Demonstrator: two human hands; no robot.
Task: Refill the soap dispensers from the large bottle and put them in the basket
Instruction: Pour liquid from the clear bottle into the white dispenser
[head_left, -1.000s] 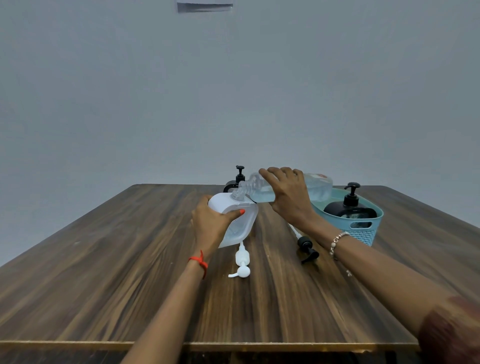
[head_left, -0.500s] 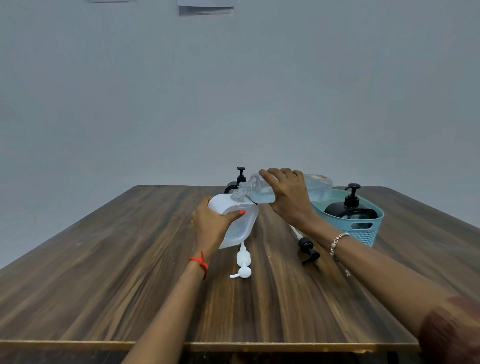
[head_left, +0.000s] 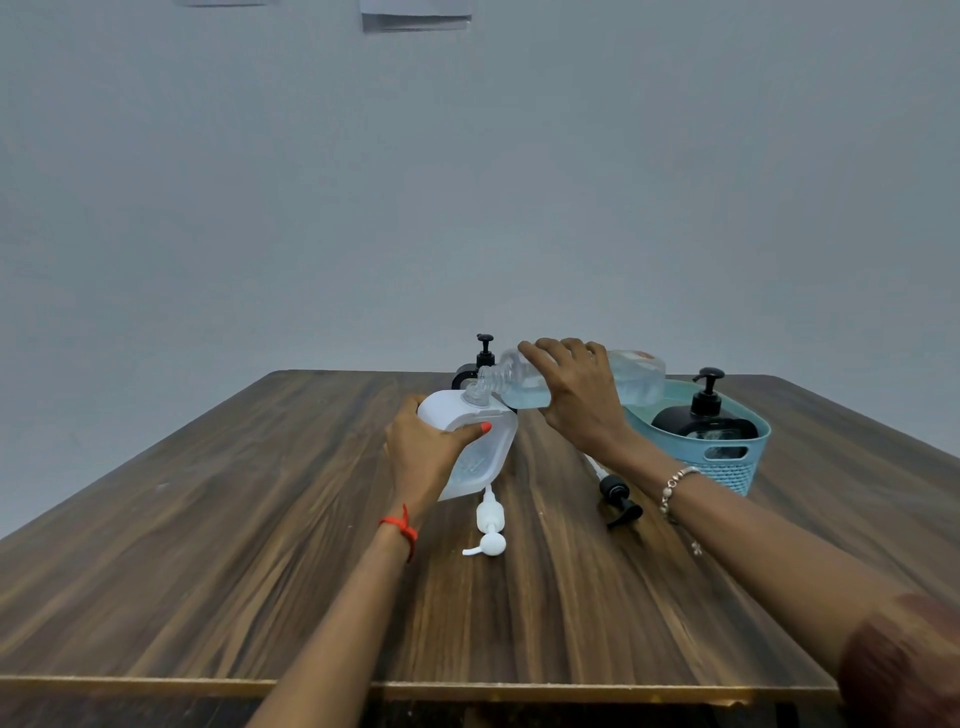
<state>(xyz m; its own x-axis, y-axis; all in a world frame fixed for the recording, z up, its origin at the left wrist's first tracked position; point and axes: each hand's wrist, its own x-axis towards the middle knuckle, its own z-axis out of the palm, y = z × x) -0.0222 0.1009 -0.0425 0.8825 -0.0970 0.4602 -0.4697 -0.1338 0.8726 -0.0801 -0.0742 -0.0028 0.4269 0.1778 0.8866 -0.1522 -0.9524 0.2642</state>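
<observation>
My left hand (head_left: 423, 449) grips a white translucent soap dispenser (head_left: 480, 457), tilted toward me with its neck open. My right hand (head_left: 579, 397) holds the large clear bottle (head_left: 631, 379) lying almost level, its mouth resting at the dispenser's neck. The dispenser's white pump (head_left: 488, 525) lies on the table just in front of it. A black pump (head_left: 615, 496) lies under my right forearm. A light blue basket (head_left: 740, 457) at the right holds a black dispenser (head_left: 704, 415). Another black dispenser (head_left: 480, 361) stands behind the bottle, mostly hidden.
The brown wooden table (head_left: 260, 519) reaches a grey wall; its front edge runs across the bottom of the view. Papers (head_left: 415, 15) hang high on the wall.
Both hands keep the same grips and places. The view has drifted slightly, so everything sits a little lower in the picture.
</observation>
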